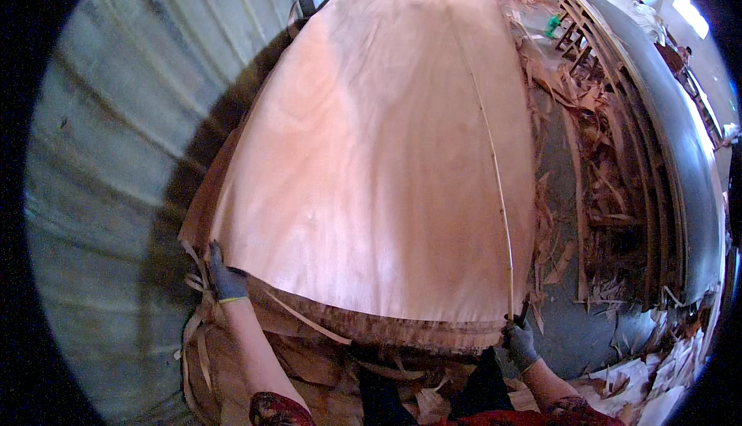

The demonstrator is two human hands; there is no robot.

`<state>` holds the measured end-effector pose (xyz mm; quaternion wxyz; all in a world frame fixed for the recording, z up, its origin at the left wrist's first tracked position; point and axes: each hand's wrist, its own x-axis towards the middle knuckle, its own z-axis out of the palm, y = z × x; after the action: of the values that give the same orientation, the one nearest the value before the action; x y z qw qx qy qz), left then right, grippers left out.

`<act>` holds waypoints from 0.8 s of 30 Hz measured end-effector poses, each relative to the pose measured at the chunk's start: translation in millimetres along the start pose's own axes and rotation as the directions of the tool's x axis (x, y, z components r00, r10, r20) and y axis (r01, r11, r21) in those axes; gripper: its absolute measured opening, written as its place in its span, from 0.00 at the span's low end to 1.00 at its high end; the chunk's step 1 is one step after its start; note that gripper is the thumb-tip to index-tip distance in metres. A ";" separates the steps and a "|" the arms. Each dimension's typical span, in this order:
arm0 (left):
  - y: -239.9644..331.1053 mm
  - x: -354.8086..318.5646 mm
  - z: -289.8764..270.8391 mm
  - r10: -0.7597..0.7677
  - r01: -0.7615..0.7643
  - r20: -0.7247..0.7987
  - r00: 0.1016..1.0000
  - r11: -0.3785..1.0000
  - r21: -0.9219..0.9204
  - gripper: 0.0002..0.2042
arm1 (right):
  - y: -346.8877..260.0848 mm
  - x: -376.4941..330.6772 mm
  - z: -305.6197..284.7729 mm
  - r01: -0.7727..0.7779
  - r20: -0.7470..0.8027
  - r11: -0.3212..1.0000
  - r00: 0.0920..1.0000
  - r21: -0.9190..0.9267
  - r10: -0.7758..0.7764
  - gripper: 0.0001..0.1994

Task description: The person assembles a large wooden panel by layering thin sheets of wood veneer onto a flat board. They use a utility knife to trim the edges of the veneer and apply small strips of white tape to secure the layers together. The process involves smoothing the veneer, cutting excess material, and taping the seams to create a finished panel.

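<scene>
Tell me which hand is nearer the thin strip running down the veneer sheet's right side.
Right. The right hand sits at the near end of the thin strip, holding a dark tool. The left hand grips the veneer sheet at its opposite, left corner.

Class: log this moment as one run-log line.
left hand: on veneer sheet corner | right hand: gripping dark tool at seam | scraps: right

both hands wear dark grey work gloves, the left hand (226, 277) and the right hand (521, 344) alike. forearms are bare above the cuffs, and red patterned sleeves sit pushed up near the elbows.
</scene>
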<state>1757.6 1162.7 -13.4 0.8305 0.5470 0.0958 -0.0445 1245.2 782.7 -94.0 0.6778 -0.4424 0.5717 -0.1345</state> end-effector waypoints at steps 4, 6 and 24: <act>-5.5 -30.0 34.8 0.166 -0.083 0.016 0.986 0.407 0.909 0.34 | 15.6 -0.4 0.9 0.310 0.004 0.922 0.948 -0.231 -0.317 0.08; -39.3 -59.2 75.3 0.399 -0.398 0.343 0.850 0.062 0.915 0.29 | 24.8 -5.5 10.2 0.227 -0.011 0.973 0.974 -0.051 -0.227 0.06; -145.6 -138.2 124.9 -0.270 -0.883 0.896 0.354 -0.413 0.224 0.23 | -114.8 27.8 216.5 0.066 0.417 0.998 0.907 0.008 -0.063 0.18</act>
<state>1610.3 986.0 -67.8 -0.0358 0.8348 -0.5480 0.0395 1484.5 794.4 -35.5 0.7781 -0.4816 0.3991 -0.0575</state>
